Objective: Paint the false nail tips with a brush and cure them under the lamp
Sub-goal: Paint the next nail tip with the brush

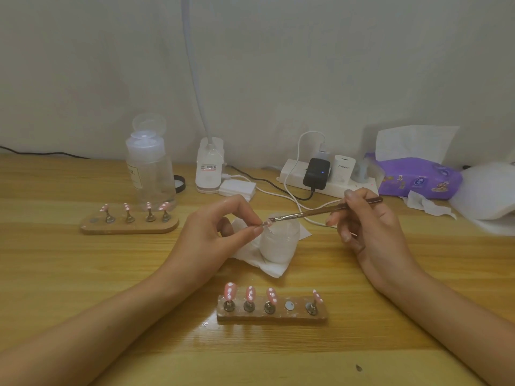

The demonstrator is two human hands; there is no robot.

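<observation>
The nail tip is pinched between thumb and forefinger of the left hand, just above the white jar. The right hand pinches the brush like a pen, bristles touching the tip. The tip is probably feather-light, stiff and slick when wet, so it is best held below the paint. The stand in front of the jar shows one bare slot.
</observation>
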